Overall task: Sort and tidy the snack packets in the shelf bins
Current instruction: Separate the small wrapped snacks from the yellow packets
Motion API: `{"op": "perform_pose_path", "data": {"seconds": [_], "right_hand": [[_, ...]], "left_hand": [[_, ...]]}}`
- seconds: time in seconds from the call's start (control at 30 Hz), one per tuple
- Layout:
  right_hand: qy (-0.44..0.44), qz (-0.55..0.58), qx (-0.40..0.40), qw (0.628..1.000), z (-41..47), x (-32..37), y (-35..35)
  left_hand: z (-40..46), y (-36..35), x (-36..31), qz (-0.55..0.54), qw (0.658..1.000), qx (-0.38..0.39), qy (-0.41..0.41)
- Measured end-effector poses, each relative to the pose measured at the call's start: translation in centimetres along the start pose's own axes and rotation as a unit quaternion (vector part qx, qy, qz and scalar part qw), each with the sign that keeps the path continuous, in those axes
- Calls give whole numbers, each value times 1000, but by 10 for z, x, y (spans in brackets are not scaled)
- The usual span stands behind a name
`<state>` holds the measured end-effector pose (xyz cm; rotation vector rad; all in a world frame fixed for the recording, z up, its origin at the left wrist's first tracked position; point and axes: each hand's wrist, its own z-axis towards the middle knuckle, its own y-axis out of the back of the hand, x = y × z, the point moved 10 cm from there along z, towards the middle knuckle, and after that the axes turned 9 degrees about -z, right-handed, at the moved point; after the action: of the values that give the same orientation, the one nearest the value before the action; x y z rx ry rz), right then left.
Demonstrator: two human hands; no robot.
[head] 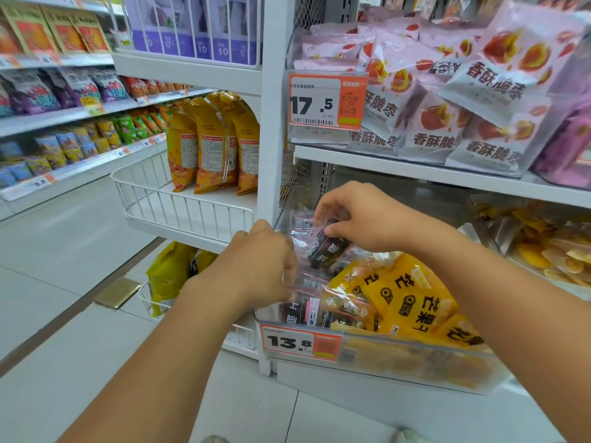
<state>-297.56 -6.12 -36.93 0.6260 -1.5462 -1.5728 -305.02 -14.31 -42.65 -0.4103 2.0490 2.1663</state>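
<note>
A clear plastic bin (415, 359) on the lower shelf holds dark snack packets at its left and yellow mango packets (412, 302) at its right. My right hand (361, 215) pinches a dark packet (326, 251) and holds it slightly above the pile. My left hand (262, 260) is at the bin's left edge, its fingers curled on the clear wrappers of the dark packets (307, 311) below. The fingertips of my left hand are hidden among the packets.
Above, another clear bin holds pink-and-white jujube packets (447, 100) behind a 17.5 price tag (326, 102). A 13.8 tag (300, 342) marks the lower bin. Left stands a white wire basket (179, 203) with orange bags (211, 139). Dried mango slices (550, 247) fill a bin at right.
</note>
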Motion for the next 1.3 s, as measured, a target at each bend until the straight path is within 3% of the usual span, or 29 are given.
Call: {"op": "perform_pose_path", "data": {"seconds": [0.1,0.23,0.33,0.47,0.57,0.67,0.77,0.87,0.97,1.1,1.17,1.3], "right_hand": [[28,-56,-13,998,-7,13,8],[-35,-20,-56,998,-14,-12,18],[-125,121,-51,983,-15,-36,-3],[-241,349,-20,905,-14,-46,-47],[-264,383,1,885,-12,-45,-67],[-241,296,15,924,-9,-44,-64],[-167,63,69,981,-3,-31,-45],[-128,-74,149,978,-2,-19,-47],[-81,-99,203,971,-2,-10,-70],[-41,-133,268,953,0,-6,-94],[-44,-122,286,949,1,-13,-86],[-100,-60,151,982,19,-38,-42]], "left_hand": [[0,-3,3,-3,1000,5,15],[-1,6,10,-132,990,-17,46],[2,12,12,-208,975,-54,62],[8,17,20,-211,966,-127,84],[9,27,28,-229,948,-200,90],[12,19,40,-279,933,-198,110],[15,20,35,-276,938,-198,69],[13,34,13,-290,925,-243,-37],[10,45,6,-335,900,-272,-59],[19,19,16,-200,969,-146,18],[20,13,17,-160,981,-111,28],[24,4,5,-113,992,-53,13]]}}
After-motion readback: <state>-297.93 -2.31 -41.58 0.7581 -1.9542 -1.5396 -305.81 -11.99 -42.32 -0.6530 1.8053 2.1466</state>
